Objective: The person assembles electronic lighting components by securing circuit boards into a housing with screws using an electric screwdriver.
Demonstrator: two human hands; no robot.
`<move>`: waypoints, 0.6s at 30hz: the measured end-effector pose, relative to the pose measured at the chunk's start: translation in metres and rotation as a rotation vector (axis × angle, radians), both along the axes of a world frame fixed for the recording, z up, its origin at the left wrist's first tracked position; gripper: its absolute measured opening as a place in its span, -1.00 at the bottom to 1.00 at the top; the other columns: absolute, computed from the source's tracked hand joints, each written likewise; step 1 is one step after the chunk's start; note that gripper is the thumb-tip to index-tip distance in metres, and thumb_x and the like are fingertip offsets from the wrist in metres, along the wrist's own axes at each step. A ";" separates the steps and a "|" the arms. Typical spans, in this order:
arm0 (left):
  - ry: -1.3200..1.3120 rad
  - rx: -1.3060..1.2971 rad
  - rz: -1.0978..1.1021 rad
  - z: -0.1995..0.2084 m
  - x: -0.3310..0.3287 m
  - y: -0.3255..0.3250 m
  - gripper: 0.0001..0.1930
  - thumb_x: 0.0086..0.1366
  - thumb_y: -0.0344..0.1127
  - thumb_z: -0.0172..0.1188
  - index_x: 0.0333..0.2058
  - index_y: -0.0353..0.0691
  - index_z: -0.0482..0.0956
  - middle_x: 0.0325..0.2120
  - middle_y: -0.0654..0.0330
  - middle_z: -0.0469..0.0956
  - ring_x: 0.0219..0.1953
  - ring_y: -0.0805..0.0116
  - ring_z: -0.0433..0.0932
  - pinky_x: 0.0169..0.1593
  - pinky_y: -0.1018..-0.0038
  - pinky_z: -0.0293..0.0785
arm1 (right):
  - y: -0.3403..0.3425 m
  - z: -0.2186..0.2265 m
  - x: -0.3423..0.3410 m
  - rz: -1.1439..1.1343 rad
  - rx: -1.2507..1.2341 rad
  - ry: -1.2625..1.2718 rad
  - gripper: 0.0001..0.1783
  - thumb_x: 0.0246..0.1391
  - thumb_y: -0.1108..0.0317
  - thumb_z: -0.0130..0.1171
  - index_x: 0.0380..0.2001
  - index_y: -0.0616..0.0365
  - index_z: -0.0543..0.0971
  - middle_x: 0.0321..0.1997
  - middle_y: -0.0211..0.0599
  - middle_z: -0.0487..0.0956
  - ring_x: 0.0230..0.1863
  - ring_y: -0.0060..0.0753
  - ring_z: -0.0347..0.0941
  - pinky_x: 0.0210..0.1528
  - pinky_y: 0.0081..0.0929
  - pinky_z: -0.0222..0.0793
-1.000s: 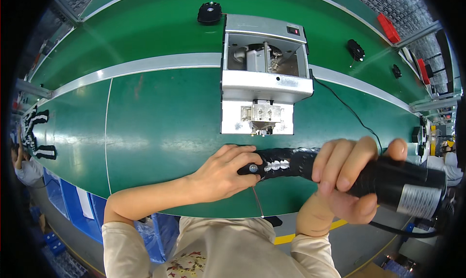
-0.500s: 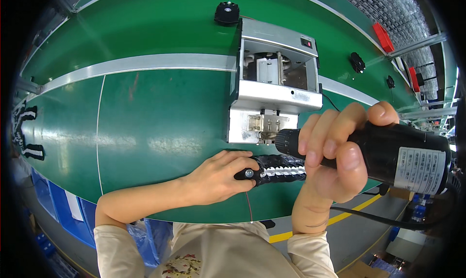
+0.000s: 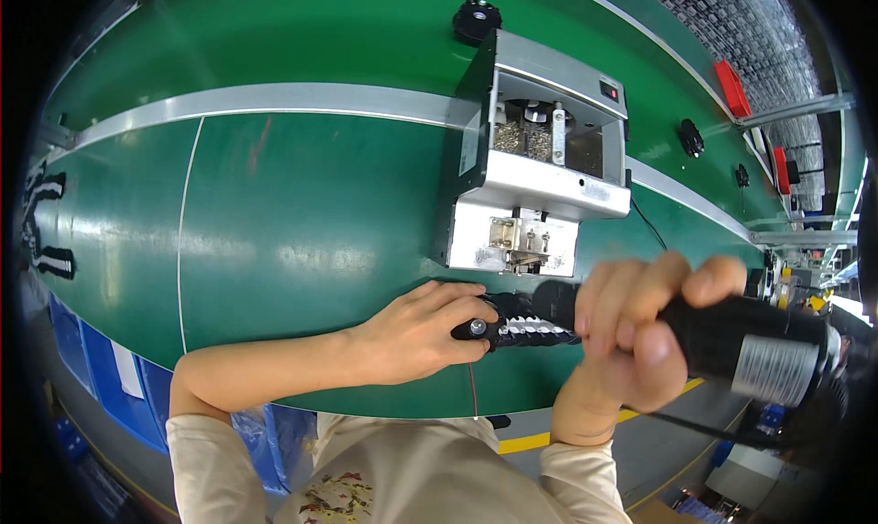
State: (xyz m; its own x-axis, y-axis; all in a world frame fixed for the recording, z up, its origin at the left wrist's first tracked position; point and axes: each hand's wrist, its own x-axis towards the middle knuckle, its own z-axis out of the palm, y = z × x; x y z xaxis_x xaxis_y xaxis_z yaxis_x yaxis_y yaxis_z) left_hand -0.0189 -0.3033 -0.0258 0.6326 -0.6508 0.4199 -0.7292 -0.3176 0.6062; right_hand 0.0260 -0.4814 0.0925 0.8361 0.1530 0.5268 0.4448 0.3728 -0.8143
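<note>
Black corded tool [image 3: 704, 327] is wrapped by the right hand [image 3: 636, 327], its nose over the black-and-silver part [image 3: 535, 328], which is clasped at its end by the left hand [image 3: 422, 330] on the green surface [image 3: 302, 204]. Firm bracing and steady tool alignment are advised.

So the machine [image 3: 549, 181] sits on the bench [image 3: 274, 231], just behind the workpiece [image 3: 535, 332], whose left end is in the left hand [image 3: 425, 327]. Power driver's [image 3: 704, 327] in the right hand [image 3: 636, 327], bins [image 3: 101, 368] are down left below the bench.
</note>
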 end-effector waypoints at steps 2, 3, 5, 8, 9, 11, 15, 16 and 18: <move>-0.022 0.001 -0.002 -0.001 0.000 -0.002 -0.77 0.03 -0.33 0.27 -0.27 -0.07 0.64 -0.09 0.15 0.45 0.08 0.07 0.43 -0.08 0.27 0.44 | -0.009 -0.005 -0.008 0.061 -0.011 -0.027 -0.60 0.03 0.47 0.13 -0.09 0.12 0.22 -0.60 -0.37 0.32 -0.74 -0.50 0.23 -0.61 -0.46 0.27; -0.023 0.002 0.000 0.000 0.000 -0.001 -0.78 0.03 -0.33 0.26 -0.27 -0.07 0.64 -0.09 0.14 0.45 0.08 0.07 0.43 -0.08 0.27 0.44 | -0.010 -0.007 -0.012 0.084 -0.018 -0.033 -0.61 0.04 0.48 0.13 -0.10 0.12 0.22 -0.60 -0.37 0.32 -0.73 -0.49 0.23 -0.61 -0.46 0.28; -0.023 0.004 0.006 0.002 0.000 0.000 -0.78 0.03 -0.33 0.24 -0.27 -0.07 0.65 -0.10 0.14 0.46 0.08 0.07 0.43 -0.09 0.28 0.44 | -0.005 -0.011 -0.020 0.037 -0.018 0.011 -0.60 0.03 0.48 0.15 -0.11 0.12 0.22 -0.60 -0.36 0.32 -0.73 -0.49 0.22 -0.61 -0.46 0.29; 0.003 -0.003 0.017 0.004 0.000 0.001 -0.80 -0.01 -0.35 0.19 -0.33 -0.09 0.62 -0.07 0.14 0.43 0.10 0.05 0.40 0.05 0.25 0.41 | -0.002 -0.018 -0.025 -0.045 -0.032 0.081 -0.59 0.01 0.49 0.19 -0.14 0.12 0.22 -0.63 -0.35 0.31 -0.75 -0.47 0.24 -0.64 -0.45 0.27; 0.004 -0.004 0.015 0.004 0.000 0.001 -0.79 -0.01 -0.35 0.18 -0.33 -0.09 0.62 -0.07 0.14 0.43 0.09 0.05 0.40 0.04 0.26 0.41 | -0.001 -0.020 -0.025 -0.046 -0.033 0.083 -0.59 0.01 0.49 0.19 -0.14 0.12 0.22 -0.63 -0.35 0.31 -0.75 -0.47 0.24 -0.64 -0.45 0.27; 0.006 -0.004 0.011 0.003 0.001 0.000 -0.79 -0.01 -0.35 0.18 -0.33 -0.09 0.62 -0.07 0.14 0.44 0.09 0.05 0.40 0.04 0.26 0.41 | -0.001 -0.023 -0.025 -0.063 -0.064 0.106 -0.59 0.00 0.49 0.23 -0.16 0.12 0.24 -0.65 -0.35 0.32 -0.75 -0.47 0.25 -0.64 -0.45 0.27; 0.019 -0.003 0.018 0.004 0.000 -0.002 -0.79 0.00 -0.34 0.17 -0.32 -0.08 0.63 -0.08 0.15 0.45 0.09 0.06 0.40 0.04 0.27 0.41 | -0.004 -0.025 -0.029 0.009 -0.021 0.147 -0.59 -0.08 0.66 0.19 -0.21 0.14 0.26 -0.56 -0.27 0.40 -0.63 -0.41 0.34 -0.50 -0.37 0.37; 0.018 -0.006 0.019 0.004 0.000 -0.003 -0.79 0.00 -0.34 0.17 -0.32 -0.08 0.64 -0.09 0.15 0.46 0.09 0.06 0.40 0.04 0.27 0.41 | -0.005 -0.026 -0.028 0.019 -0.062 0.092 -0.59 -0.10 0.67 0.20 -0.23 0.15 0.27 -0.56 -0.26 0.40 -0.63 -0.41 0.35 -0.51 -0.38 0.38; 0.014 -0.012 0.021 0.005 0.000 -0.003 -0.79 0.01 -0.34 0.17 -0.32 -0.08 0.64 -0.09 0.16 0.46 0.09 0.07 0.40 0.04 0.27 0.41 | -0.006 -0.028 -0.027 0.046 -0.115 0.011 -0.59 -0.14 0.70 0.20 -0.25 0.18 0.28 -0.56 -0.23 0.43 -0.63 -0.38 0.37 -0.51 -0.39 0.40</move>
State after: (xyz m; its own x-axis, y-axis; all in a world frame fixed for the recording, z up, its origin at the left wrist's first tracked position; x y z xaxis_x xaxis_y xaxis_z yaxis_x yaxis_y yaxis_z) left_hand -0.0186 -0.3065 -0.0213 0.6516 -0.6327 0.4184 -0.7141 -0.3255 0.6198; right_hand -0.0008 -0.4872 0.0643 0.8322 0.2505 0.4947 0.4203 0.2969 -0.8574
